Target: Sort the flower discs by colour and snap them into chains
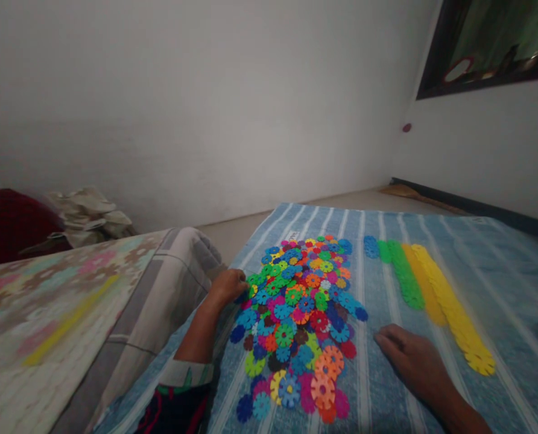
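A large heap of colourful notched discs (296,301) lies on the blue striped cloth (373,374). At the heap's left edge is my left hand (228,286), its fingers curled near green and blue discs; what they hold, if anything, is hidden. My right hand (407,355) rests over the cloth right of the heap, fingers bent together, and whether they hold something cannot be made out. Beyond it, overlapping discs form rows: a long yellow row (454,307), an orange row (425,283), a green row (405,274) and a short blue one (371,246).
On the left stands a bed or couch with a floral cover (92,289) and a yellow strip (72,319) on it. Behind are a dark red object (15,223) and crumpled beige cloth (90,214). A dark-framed window (441,54) is at the upper right.
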Demonstrator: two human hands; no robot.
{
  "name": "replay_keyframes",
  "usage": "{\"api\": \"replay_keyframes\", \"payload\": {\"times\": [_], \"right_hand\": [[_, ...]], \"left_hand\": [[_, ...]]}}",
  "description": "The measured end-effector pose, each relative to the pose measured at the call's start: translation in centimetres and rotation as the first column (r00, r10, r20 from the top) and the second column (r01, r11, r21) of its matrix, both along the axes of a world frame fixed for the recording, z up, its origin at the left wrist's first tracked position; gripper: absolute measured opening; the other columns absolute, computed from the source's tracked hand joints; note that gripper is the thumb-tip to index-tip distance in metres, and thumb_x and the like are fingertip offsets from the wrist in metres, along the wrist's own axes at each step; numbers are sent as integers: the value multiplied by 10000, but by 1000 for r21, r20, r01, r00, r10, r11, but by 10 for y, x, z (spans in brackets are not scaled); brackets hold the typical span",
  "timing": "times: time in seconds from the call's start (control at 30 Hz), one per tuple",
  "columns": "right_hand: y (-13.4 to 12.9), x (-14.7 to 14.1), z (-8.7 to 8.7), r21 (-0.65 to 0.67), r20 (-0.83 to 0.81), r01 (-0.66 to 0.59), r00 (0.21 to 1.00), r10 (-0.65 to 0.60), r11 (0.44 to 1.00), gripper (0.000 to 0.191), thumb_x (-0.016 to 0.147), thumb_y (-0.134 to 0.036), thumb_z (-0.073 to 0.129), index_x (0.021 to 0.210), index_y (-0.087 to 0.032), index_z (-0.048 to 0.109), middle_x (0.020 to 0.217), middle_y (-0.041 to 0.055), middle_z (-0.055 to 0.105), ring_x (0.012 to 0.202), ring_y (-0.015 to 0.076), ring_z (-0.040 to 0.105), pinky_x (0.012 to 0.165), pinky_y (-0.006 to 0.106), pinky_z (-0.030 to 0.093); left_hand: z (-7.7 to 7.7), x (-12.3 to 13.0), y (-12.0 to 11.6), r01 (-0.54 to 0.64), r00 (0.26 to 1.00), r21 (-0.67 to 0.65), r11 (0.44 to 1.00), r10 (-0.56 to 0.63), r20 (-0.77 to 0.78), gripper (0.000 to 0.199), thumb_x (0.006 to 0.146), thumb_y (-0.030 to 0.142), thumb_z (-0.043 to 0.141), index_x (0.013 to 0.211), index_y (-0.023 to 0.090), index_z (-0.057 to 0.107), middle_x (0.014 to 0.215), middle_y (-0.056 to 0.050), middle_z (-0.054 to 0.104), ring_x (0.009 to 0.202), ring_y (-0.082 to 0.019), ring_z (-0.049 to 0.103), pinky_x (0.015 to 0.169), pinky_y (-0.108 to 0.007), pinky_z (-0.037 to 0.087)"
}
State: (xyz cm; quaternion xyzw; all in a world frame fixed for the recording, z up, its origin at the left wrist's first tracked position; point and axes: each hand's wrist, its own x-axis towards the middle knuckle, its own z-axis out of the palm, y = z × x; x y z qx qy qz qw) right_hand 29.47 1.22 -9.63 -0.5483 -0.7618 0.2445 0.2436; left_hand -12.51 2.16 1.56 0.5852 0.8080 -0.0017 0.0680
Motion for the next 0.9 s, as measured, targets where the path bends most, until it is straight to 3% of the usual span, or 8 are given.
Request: {"api": "replay_keyframes", "payload": {"times": [0.23, 0.37, 0.57, 0.73, 0.9], "right_hand": [[1, 0, 2, -6, -13, -2, 1000, 1, 1000, 383, 865, -534, 427, 761, -270, 685, 725, 18, 729, 680, 211, 679, 625, 286, 450], [0, -1, 3, -3, -13, 2, 1000, -2, 1000, 397, 874, -527, 415, 755, -259, 682, 724, 26, 727, 689, 213, 677, 636, 288, 453], [1, -3, 7, -7, -27, -2, 1000, 1, 1000, 385, 880, -510, 418, 736, -245, 657, 698, 22, 711, 674, 202, 665, 672, 288, 452], [4, -4, 11, 5, -27, 6, 1000, -6, 1000, 364, 879, -474, 432, 724, -231, 655, 664, 12, 691, 645, 184, 647, 639, 272, 421], [6, -7, 17, 10, -38, 11, 999, -11, 1000, 341, 880, -435, 448, 742, -212, 665, 649, 11, 677, 636, 167, 630, 634, 262, 394]], "left_hand": [[-4, 4, -2, -1, 999, -77, 997, 5, 49, 384, 681, 374, 675, 982, 146, 739, 972, -113, 744, 866, -221, 668, 662, -240, 429], [-8, 12, 3, 33, 998, -63, 997, -29, 61, 293, 679, 301, 653, 915, 152, 742, 903, -95, 744, 849, -225, 662, 655, -245, 417], [-11, 23, 9, 80, 987, 40, 996, -84, 134, 165, 610, 249, 634, 746, 172, 686, 731, -8, 682, 739, -189, 617, 624, -234, 397], [-12, 33, 12, 60, 932, 137, 989, -105, 347, 103, 577, 185, 544, 654, 184, 612, 604, 53, 586, 677, -148, 570, 616, -211, 403], [-7, 40, 17, 64, 910, 228, 971, -151, 386, 87, 592, 232, 557, 657, 200, 607, 621, 54, 616, 679, -151, 575, 637, -221, 413]]}}
